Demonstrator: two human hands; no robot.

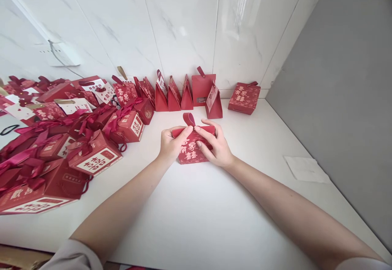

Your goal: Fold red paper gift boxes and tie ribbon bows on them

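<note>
Sleeves [72, 257] cut off | hands [221, 149] partly hide red box [192, 151]

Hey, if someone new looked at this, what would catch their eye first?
Probably the cluster of red cardboard gift boxes with ribbon bows, crowding the left side of the white tabletop. Next, at the centre, the left hand and right hand holding a red printed cardboard box with a ribbon loop. Behind it, red triangular card boxes stand along the white marbled tile wall.
</note>
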